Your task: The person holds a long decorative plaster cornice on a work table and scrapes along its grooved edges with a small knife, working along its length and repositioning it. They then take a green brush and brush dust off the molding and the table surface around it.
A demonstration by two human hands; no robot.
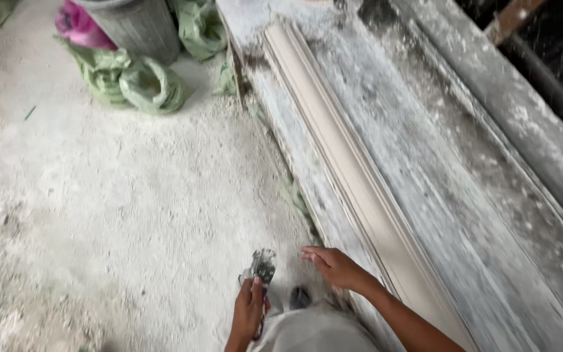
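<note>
the left hand is wrapped around a small plaster-caked tool, perhaps a scraper, near the bench edge. the right hand rests fingers loosely spread on the dusty bench, just left of the long pale moulding. green sacks lie far left.

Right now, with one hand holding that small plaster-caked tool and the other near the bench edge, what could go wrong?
The floor is thick with white dust and rubble, so footing may slip. The right hand hovers by the bench edge, close to the long moulding; a careless bump might chip it. The left hand grips the crusted tool low near the legs, where it could scrape clothing.
</note>
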